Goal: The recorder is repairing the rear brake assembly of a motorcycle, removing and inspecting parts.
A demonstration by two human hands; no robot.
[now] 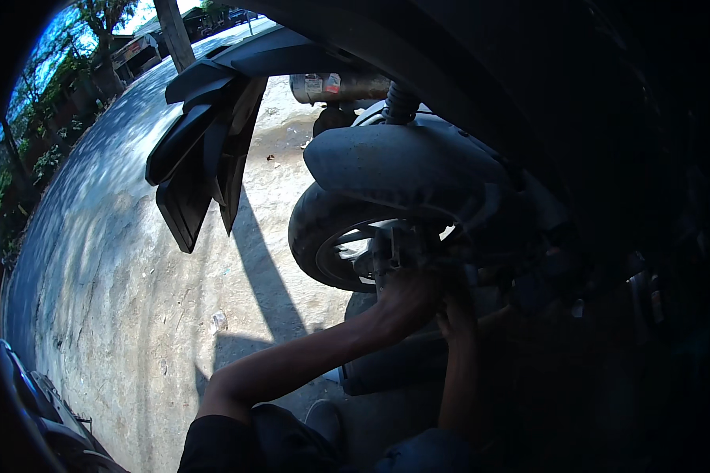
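Observation:
A motorcycle's wheel (312, 244) stands in front of me, with a dusty dark mudguard (394, 158) above its tyre. My left hand (412, 296) reaches in from the lower left to the dark metal parts (394, 248) at the wheel's hub. It looks closed, its fingertips lost in shadow. Just right of it and very near it, my right hand (457, 314) comes up from below with its fingers bent inward. Deep shade hides whatever lies between the fingers. A coiled spring (401, 104) rises above the mudguard.
Angular black tail bodywork (201, 150) juts out at upper left. Behind the wheel lies a brownish cylinder (339, 87) with stickers. Sunlit rough ground (134, 276) spreads left, bounded by trees and a post (173, 35). Part of another vehicle (55, 418) shows at lower left. The right side is nearly black.

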